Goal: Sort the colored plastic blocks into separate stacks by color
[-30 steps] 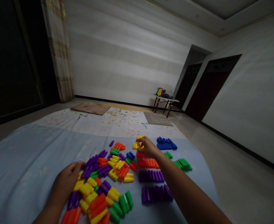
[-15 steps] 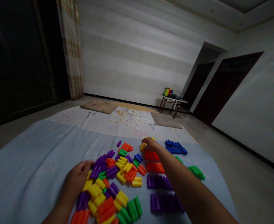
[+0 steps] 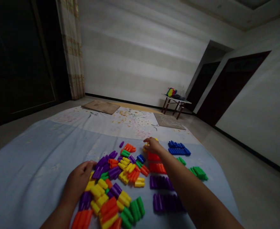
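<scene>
Bullet-shaped plastic toy pieces lie on a light blue bedsheet (image 3: 59,152). My left hand (image 3: 76,181) rests at the left edge of a mixed heap, its fingers loosely bent beside purple pieces (image 3: 101,168) and yellow pieces (image 3: 98,192). Nothing shows in that hand, though its lower fingers are hidden. Farther off, my right hand (image 3: 152,144) is bent over yellow pieces (image 3: 145,147), finger and thumb around one at the left end. Just nearer lie two rows of red pieces (image 3: 157,168), then two rows of purple pieces (image 3: 161,183), partly covered by my right forearm.
To the right lie blue pieces (image 3: 179,151) in rows and green pieces (image 3: 198,172). Orange pieces (image 3: 82,219) and green clusters (image 3: 137,210) sit at the heap's near side. Two flat mats (image 3: 101,107) lie at the bed's far end. Beyond stands a small table (image 3: 178,101) with a colourful bag.
My right hand has shifted slightly, its finger now more stretched over the yellow pieces. My left hand stays beside the heap. The view has tilted a little.
</scene>
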`<state>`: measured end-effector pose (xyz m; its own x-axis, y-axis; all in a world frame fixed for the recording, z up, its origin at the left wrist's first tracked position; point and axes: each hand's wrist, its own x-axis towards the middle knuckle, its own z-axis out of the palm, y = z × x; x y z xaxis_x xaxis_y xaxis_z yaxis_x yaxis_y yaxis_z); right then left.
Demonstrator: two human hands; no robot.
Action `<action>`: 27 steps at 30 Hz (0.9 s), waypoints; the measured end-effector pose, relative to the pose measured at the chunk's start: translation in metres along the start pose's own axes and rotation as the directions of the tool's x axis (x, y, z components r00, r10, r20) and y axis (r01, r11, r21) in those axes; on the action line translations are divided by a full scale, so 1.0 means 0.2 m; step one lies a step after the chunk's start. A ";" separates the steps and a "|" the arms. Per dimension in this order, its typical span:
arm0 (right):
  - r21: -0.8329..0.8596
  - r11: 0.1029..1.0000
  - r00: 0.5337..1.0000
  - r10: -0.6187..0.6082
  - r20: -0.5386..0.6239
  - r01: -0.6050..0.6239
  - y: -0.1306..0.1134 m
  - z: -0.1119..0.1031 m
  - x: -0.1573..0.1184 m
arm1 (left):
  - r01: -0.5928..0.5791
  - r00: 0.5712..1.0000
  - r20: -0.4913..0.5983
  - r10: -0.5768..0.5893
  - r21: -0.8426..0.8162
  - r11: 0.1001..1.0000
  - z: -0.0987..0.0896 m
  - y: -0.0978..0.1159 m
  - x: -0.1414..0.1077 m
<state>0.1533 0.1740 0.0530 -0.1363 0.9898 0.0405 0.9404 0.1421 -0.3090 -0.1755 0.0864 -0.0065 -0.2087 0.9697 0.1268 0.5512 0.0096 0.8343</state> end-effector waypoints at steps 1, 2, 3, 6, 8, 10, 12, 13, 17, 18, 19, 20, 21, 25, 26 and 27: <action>0.011 1.000 1.000 -0.023 -0.014 0.023 -0.02 -0.01 -0.03 | -0.001 1.000 -0.002 0.001 -0.001 1.000 0.00 0.00 0.00; 0.024 0.999 0.999 -0.048 -0.022 0.049 -0.05 -0.02 -0.06 | -0.001 1.000 -0.001 0.001 -0.005 1.000 0.00 0.00 0.00; 0.040 0.996 0.997 -0.080 -0.018 0.081 -0.07 -0.03 -0.09 | 0.000 1.000 0.001 0.000 -0.010 1.000 0.00 0.00 0.00; 0.092 0.977 0.979 -0.197 0.046 0.192 -0.15 -0.04 -0.21 | 0.000 1.000 0.006 0.000 -0.023 1.000 0.01 0.00 0.00; 0.094 0.965 0.963 -0.254 0.091 0.246 -0.19 -0.04 -0.29 | -0.001 1.000 -0.005 0.001 -0.026 1.000 0.01 0.00 0.00; 0.049 0.965 0.959 -0.260 0.114 0.256 -0.21 -0.04 -0.34 | 0.001 1.000 -0.018 -0.001 -0.025 1.000 0.01 0.00 0.00; -0.023 0.970 0.963 -0.235 0.130 0.240 -0.22 -0.02 -0.37 | 0.002 1.000 -0.021 -0.003 -0.022 1.000 0.00 0.01 0.00; -0.061 0.972 0.966 -0.217 0.142 0.227 -0.22 -0.01 -0.38 | -0.001 1.000 -0.021 0.000 -0.021 1.000 0.00 0.02 0.00; -0.139 0.967 0.966 -0.188 0.176 0.214 -0.23 0.02 -0.39 | -0.022 0.999 -0.027 0.021 -0.031 0.999 0.00 0.03 0.00; -0.133 0.968 0.966 -0.190 0.175 0.214 -0.23 0.02 -0.39 | -0.026 0.999 -0.028 0.025 -0.034 0.999 0.00 0.03 -0.01; -0.119 0.970 0.967 -0.190 0.171 0.211 -0.24 0.03 -0.40 | -0.028 0.999 -0.026 0.027 -0.036 0.999 0.00 0.03 -0.01; -0.101 0.974 0.968 -0.186 0.170 0.204 -0.25 0.03 -0.41 | -0.027 0.999 -0.023 0.026 -0.036 0.999 0.00 0.03 -0.01; -0.076 0.977 0.968 -0.184 0.172 0.199 -0.26 0.03 -0.42 | -0.023 1.000 -0.018 0.022 -0.034 0.999 0.00 0.03 -0.01; 0.045 0.973 0.953 -0.229 0.197 0.224 -0.29 0.03 -0.45 | -0.003 1.000 -0.013 0.003 -0.035 0.999 0.00 0.04 -0.02; 0.072 0.969 0.948 -0.247 0.204 0.237 -0.29 0.03 -0.45 | -0.001 1.000 -0.011 0.000 -0.043 0.999 0.00 0.04 -0.02; 0.097 0.965 0.944 -0.260 0.205 0.245 -0.29 0.03 -0.45 | 0.002 1.000 -0.010 -0.002 -0.052 0.999 0.00 0.04 -0.02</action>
<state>0.1103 0.0759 0.0619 -0.4371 0.8962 -0.0762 0.8437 0.3791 -0.3801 -0.1702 0.0829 0.0003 -0.2180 0.9672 0.1304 0.5079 -0.0017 0.8614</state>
